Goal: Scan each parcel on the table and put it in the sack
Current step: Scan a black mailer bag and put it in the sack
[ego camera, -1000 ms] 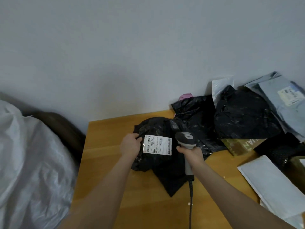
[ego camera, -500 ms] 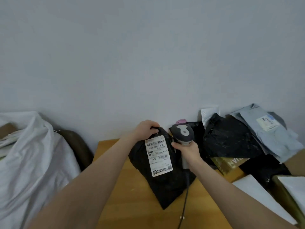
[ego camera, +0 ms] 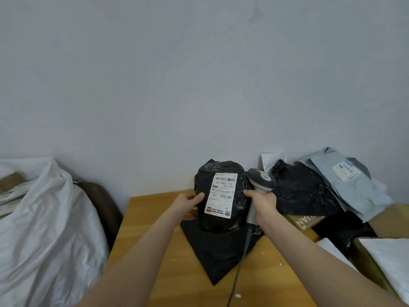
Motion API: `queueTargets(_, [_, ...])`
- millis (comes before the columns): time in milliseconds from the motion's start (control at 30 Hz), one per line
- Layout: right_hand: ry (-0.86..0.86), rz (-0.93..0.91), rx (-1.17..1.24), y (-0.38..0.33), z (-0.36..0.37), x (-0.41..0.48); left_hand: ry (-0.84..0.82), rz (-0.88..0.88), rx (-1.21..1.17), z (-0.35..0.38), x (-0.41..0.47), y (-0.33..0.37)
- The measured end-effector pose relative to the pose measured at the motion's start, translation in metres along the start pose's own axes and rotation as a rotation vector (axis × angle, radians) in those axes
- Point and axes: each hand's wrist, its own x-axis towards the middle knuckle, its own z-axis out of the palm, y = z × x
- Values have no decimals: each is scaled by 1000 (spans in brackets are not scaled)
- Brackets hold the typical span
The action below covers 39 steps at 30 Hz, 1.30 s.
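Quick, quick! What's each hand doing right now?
Left hand: holding the black parcel by its side, thumb on the front.
Right hand: gripping the barcode scanner by its handle.

Legible markings: one parcel label, one box print, one label you cannot read.
Item 1, white label [ego camera: 222, 194] on the front of the black parcel [ego camera: 221, 224] facing you: a barcode across the top, "507-P802 T70" in large type beneath it, "P802" alone lower down with a second small barcode to its right, a logo at the bottom left and a QR code at the bottom right; the fine print between is too small to read. Item 2, brown box [ego camera: 306, 220] at your right: pale capitals, partly hidden, of which "AN" shows. Item 3, label [ego camera: 344, 171] on the grey mailer [ego camera: 354, 189]: print blurred, unreadable.
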Motion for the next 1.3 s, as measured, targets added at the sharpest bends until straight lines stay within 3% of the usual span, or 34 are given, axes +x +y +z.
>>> queueTargets(100, [-11, -4, 14, -1, -3, -2, -59, -18, -162, 9, -1, 0])
queueTargets(267, [-35, -30, 15, 1, -12, -3, 42, 40, -299, 20, 3, 8])
queueTargets(500, [-29, -38, -18, 11, -17, -3, -44, 70, -231, 31, 3, 4])
queueTargets(667, [-3, -49, -109, 12, -24, -5, 85, 120, -318, 32, 9, 4])
queueTargets(900, [-165, 52, -71, 25, -20, -52, 191, 136, -412, 33, 20, 1])
queueTargets(1300, [-219, 77, -142, 36, -13, -87, 241, 59, -480, 29, 28, -16])
